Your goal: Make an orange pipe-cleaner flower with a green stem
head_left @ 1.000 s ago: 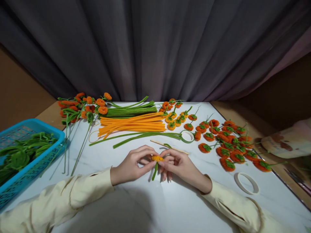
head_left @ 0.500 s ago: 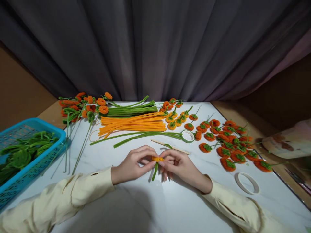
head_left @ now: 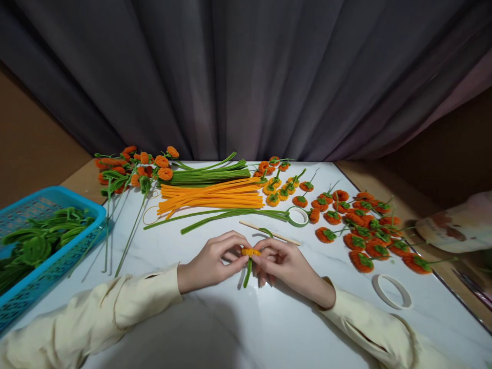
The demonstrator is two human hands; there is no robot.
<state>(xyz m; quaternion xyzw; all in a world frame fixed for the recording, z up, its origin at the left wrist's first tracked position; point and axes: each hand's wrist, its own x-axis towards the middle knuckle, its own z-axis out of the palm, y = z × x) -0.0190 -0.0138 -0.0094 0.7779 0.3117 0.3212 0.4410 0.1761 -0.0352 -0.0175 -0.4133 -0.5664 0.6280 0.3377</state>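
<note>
Between my two hands is a small yellow-orange pipe-cleaner flower (head_left: 251,252), its green stem (head_left: 247,274) hanging down toward the table. My left hand (head_left: 217,260) pinches the flower's left side between thumb and fingers. From the right, my right hand (head_left: 286,264) pinches the other side, its lower fingers curled beneath. Just beyond my fingers lies a thin wooden stick (head_left: 282,237) with a short green pipe cleaner (head_left: 267,232) across it. Farther back are long green pipe cleaners (head_left: 215,218) and a bundle of orange pipe cleaners (head_left: 211,196).
A blue basket (head_left: 100,218) of green leaves stands at the left. Finished orange flowers (head_left: 161,161) lie at the back left, and many orange flower heads (head_left: 357,241) spread over the right. Two tape rolls (head_left: 298,217) and a white cup (head_left: 453,225) are also there.
The flower shows its ridged petals a little more fully, and its green stem has shifted slightly right. Both hands keep their pinch in nearly the same place.
</note>
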